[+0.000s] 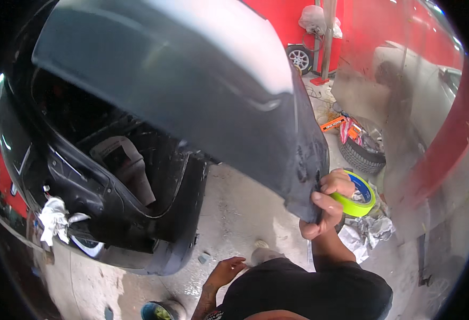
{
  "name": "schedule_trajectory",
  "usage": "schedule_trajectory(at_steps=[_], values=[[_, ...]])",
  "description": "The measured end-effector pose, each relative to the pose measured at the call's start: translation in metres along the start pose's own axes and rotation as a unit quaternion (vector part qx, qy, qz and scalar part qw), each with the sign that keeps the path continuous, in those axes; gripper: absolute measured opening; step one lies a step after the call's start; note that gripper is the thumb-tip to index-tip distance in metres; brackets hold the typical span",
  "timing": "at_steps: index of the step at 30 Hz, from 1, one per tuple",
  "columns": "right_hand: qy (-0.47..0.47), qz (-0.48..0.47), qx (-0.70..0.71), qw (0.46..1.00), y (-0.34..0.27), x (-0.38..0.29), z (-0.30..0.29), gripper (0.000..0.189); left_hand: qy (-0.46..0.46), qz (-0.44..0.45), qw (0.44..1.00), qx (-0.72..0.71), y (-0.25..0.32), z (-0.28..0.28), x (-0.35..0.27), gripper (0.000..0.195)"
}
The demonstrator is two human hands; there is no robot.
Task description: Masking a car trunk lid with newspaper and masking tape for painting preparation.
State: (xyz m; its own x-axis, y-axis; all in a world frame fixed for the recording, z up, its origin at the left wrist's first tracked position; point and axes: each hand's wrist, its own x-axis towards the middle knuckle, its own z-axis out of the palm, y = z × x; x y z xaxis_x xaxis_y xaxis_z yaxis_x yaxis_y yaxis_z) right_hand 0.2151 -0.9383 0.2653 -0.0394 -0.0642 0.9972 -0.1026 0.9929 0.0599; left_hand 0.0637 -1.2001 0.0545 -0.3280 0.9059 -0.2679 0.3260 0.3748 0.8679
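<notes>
A dark grey, dull-surfaced boot lid (218,104) stands raised in front of me, with dark scuffed patches near its right corner. My right hand (330,204) is at that corner, its fingers and thumb curled onto the edge. A roll of bright yellow-green tape (358,206) with a blue core sits against the same hand, partly behind the fingers. Whether a finger passes through the roll is hidden. Lower down, my left hand (228,270) hangs beside my body, fingers loosely bent and holding nothing.
The black car body (78,196) is at left, a pale container (128,164) inside its boot and crumpled white material (54,220) on its rear. At right are a tyre (362,158) with items on top, crumpled paper (368,236) and translucent sheeting (402,120). A bucket (174,310) stands below.
</notes>
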Motion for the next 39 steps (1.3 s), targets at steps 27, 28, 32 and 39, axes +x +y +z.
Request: schedule_trajectory(at_steps=[27, 28, 32, 39], values=[[-0.059, 0.025, 0.084, 0.994, 0.021, -0.004, -0.006, 0.045, 0.385, 0.439, 0.811, 0.032, 0.262, -0.011, 0.008, 0.035], [-0.085, 0.017, 0.091, 0.992, 0.025, -0.004, -0.011, 0.045, 0.395, 0.409, 0.821, 0.049, 0.268, -0.007, 0.007, 0.036], [-0.112, 0.014, 0.075, 0.991, 0.029, -0.007, -0.023, 0.044, 0.439, 0.348, 0.825, 0.072, 0.280, 0.010, 0.013, 0.026], [-0.140, 0.116, 0.202, 0.962, 0.039, -0.065, -0.061, 0.052, 0.532, 0.319, 0.776, 0.112, 0.282, 0.031, 0.026, 0.030]])
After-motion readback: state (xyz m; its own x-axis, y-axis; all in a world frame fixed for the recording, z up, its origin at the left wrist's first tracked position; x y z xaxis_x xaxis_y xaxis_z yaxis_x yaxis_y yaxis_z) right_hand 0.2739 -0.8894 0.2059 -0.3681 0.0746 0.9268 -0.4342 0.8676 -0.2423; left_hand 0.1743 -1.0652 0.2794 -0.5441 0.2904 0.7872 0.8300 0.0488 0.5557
